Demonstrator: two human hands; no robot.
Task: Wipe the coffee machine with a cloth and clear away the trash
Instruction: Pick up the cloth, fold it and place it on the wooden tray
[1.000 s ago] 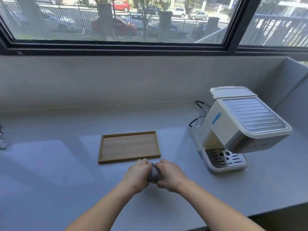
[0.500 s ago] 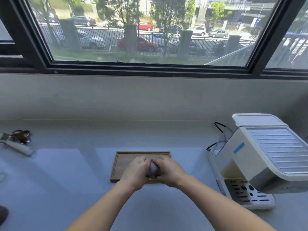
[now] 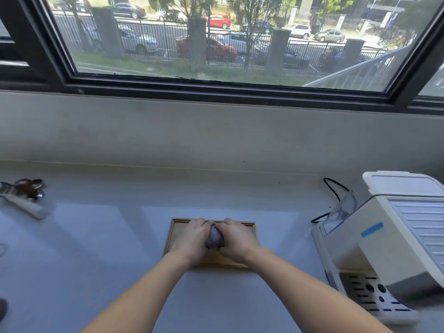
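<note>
A bunched grey-purple cloth [image 3: 213, 237] is squeezed between my left hand [image 3: 192, 240] and my right hand [image 3: 236, 240]; both are closed around it, over the wooden tray [image 3: 176, 227]. Most of the cloth is hidden by my fingers. The white coffee machine [image 3: 384, 239] stands at the right, with its drip grille [image 3: 367, 294] facing me. It is well apart from my hands.
A black cable [image 3: 332, 188] loops behind the machine. At the far left of the grey counter [image 3: 96, 236] lies a white power strip with a dark brown object [image 3: 26, 195] on it. A wall and a window rise behind the counter.
My hands, still clasped on the cloth, have moved forward from the bare counter to over the tray. The view has tilted up and shifted left, so the machine sits further right.
</note>
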